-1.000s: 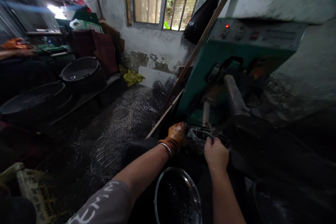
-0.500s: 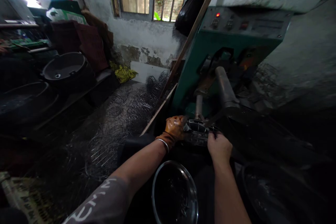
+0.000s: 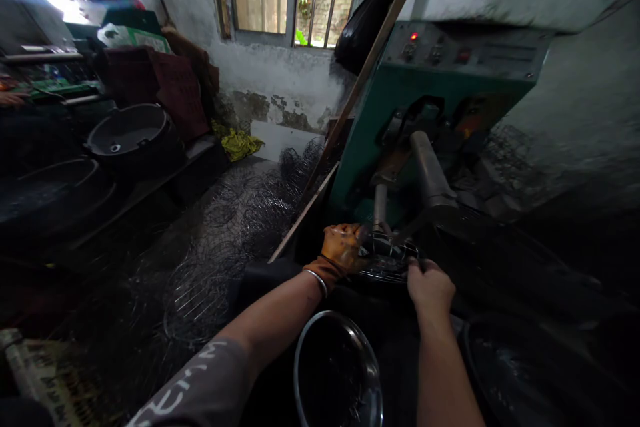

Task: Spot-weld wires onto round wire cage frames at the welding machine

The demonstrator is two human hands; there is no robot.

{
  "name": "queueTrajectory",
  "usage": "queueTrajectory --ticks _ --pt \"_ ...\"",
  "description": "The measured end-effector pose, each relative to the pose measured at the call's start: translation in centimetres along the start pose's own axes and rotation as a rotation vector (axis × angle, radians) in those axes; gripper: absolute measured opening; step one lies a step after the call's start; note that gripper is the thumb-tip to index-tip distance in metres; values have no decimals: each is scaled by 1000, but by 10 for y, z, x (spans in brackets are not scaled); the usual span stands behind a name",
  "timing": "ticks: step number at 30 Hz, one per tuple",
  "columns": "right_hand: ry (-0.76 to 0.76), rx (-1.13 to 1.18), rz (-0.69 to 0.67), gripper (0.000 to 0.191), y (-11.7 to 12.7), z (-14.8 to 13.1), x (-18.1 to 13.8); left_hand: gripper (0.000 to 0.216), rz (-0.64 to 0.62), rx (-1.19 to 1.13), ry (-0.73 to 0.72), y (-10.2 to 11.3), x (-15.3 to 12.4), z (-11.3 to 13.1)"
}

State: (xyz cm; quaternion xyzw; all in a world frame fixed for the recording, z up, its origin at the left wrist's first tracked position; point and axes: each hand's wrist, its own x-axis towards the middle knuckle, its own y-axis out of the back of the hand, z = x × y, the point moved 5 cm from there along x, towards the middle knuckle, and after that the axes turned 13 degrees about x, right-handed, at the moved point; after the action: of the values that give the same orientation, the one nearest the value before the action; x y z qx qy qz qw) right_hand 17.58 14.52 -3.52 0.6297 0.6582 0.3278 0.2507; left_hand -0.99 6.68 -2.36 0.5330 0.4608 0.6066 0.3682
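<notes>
In an orange-brown work glove, my left hand (image 3: 343, 251) is closed on the left side of a round wire rack (image 3: 385, 275). My bare right hand (image 3: 432, 288) pinches the rack's right edge between thumb and fingers. The rack sits beneath the thick metal arm (image 3: 430, 163) of a green machine (image 3: 455, 90), close to a thinner upright rod (image 3: 381, 205). Dimness hides whether the wires touch the rod's tip. Nearer my body, below the rack, stands a shiny metal basin (image 3: 301, 383) with a few small, thin pieces inside.
Tangled wire rings (image 3: 240, 213) cover the floor at left. A wooden board (image 3: 363, 90) leans beside the machine. Dark tubs (image 3: 127, 130) stand on a low bench further left, near maroon crates (image 3: 177, 90). Another dark basin (image 3: 520, 373) lies at lower right. A person's hand (image 3: 10, 99) shows at far left.
Both hands have shifted slightly right with the wire rack, whose angle under the machine arm has changed a little. The camera view has moved slightly too.
</notes>
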Motion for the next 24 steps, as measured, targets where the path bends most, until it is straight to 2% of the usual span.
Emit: queueTrajectory --ticks 7,10,12,15,17,19,24 --pt "-52 78 -25 33 -1 7 2 79 38 6 -28 1 -1 5" --pt "-70 139 -11 27 -1 9 3 93 69 -47 -9 4 -9 -7" --pt "-62 185 -5 25 -2 11 5 102 -42 -68 102 1 -14 -24" --pt "-61 210 3 24 -3 16 8 98 -423 -69 306 -16 -24 -47" --pt "-73 200 1 24 -5 19 11 96 -580 -72 347 -26 -28 -52" --pt "-82 190 -4 25 -5 20 13 96 -593 -113 363 -33 -25 -52" --pt "-120 173 -1 24 -7 23 18 95 -466 -275 419 -40 -17 -49"
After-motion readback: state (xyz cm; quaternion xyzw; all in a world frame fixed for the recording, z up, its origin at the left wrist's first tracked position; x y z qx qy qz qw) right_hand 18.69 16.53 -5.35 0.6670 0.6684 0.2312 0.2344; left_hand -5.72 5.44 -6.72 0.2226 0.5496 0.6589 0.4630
